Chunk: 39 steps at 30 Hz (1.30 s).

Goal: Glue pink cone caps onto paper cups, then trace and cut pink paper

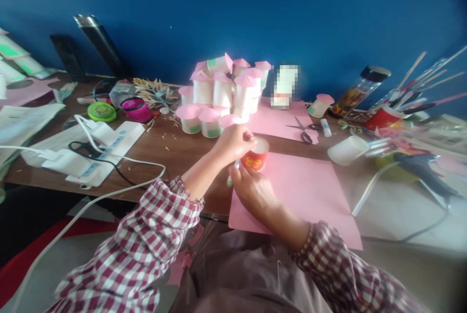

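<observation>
A red paper cup (256,156) with a yellow bow print stands in front of me, over the far left part of a pink paper sheet (302,193). My left hand (235,143) is closed, with thumb and fingertips pinched at the cup's left rim. Just below, my right hand (255,190) is closed around a slim white stick-like thing (230,180) with a greenish end; its kind is too blurred to tell. The right fingers lie close against the cup's lower side. Behind the hands, several white paper cups (222,91) with pink paper tops stand stacked.
Scissors (305,133) and a small white tube (325,128) lie at the right. Beyond are a tipped white cup (347,150), a glue gun (425,169) and a red brush holder (385,117). A power strip (109,157) with trailing cables lies left.
</observation>
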Tool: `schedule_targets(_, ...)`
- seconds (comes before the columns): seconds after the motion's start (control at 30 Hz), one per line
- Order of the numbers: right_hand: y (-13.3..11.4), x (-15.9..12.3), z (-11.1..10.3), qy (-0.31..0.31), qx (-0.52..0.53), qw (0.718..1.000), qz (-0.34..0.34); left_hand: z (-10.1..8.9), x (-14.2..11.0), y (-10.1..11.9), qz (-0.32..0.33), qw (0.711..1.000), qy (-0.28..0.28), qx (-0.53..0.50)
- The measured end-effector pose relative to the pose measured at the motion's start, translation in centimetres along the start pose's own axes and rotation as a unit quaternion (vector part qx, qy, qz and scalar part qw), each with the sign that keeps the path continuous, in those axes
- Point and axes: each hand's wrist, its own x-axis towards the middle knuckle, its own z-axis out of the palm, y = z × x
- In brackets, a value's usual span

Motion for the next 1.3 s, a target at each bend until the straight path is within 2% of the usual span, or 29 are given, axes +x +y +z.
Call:
schedule_targets(0.4, -0.1, 0.2, 0.3, -0.002, -0.012, 1.0, 0.001, -0.1, 0.1, 0.0, 0.003, 1.0, 0.0, 0.01)
schedule_targets(0.63, -0.1, 0.1, 0.1, 0.02, -0.011, 1.0, -0.014, -0.1, 0.0, 0.0, 0.003, 1.0, 0.0, 0.014)
schedule_targets(1.03, 0.1, -1.1, -0.6, -0.016, 0.023, 0.999, -0.018, -0.1, 0.0, -0.2, -0.004, 1.0, -0.003, 0.0)
schedule_targets(1.3, 1.1, -2.3, -0.9, -0.042, 0.068, 0.996, -0.023, 0.0, 0.1, -0.3, -0.007, 1.0, -0.002, -0.002)
